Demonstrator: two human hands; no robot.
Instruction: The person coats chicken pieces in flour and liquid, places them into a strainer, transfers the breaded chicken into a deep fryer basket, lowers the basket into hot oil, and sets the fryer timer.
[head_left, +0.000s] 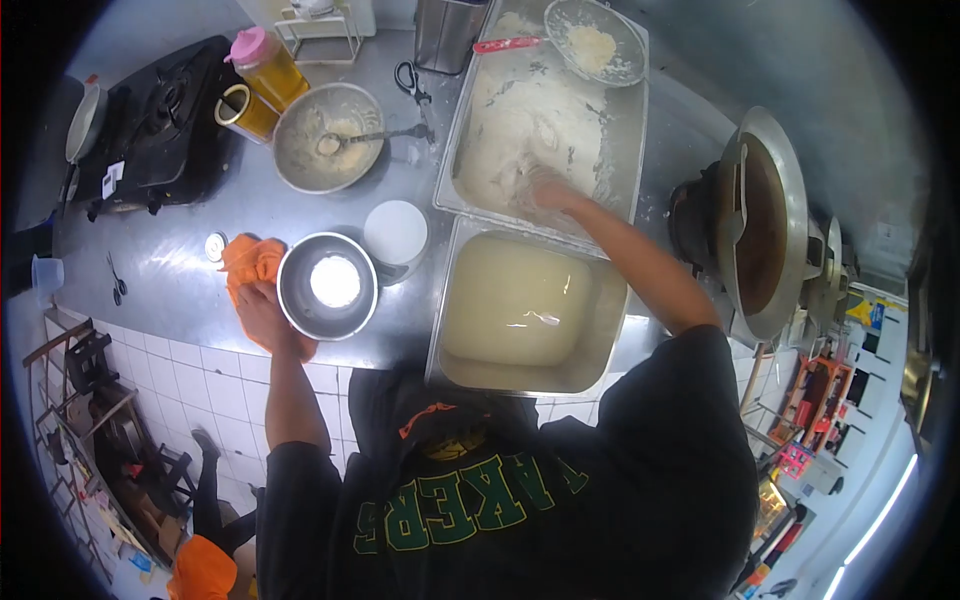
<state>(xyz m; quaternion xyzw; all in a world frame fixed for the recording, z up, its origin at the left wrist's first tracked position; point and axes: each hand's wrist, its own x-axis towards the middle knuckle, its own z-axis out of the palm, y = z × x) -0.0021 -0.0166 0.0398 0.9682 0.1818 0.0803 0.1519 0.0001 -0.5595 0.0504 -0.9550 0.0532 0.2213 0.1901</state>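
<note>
My left hand (262, 312) is closed on a bunched orange cloth (252, 258) near the front edge of the steel counter. Just right of it stands an empty-looking metal pot (330, 326) with a handle. My right hand (545, 188) is down in white flour (535, 120) inside a deep steel tray (449, 165). Flour and motion hide its fingers. In front of that tray, nearer to me, sits a second steel pan (612, 335) of cloudy yellowish liquid (515, 300).
A strainer (608, 60) with crumbs rests across the flour tray's far end. A bowl (290, 165) holding a ladle, oil containers (275, 72), scissors (410, 82) and a gas stove (165, 120) are at the left. A large wok (785, 220) stands right. Behind me is another person (205, 560).
</note>
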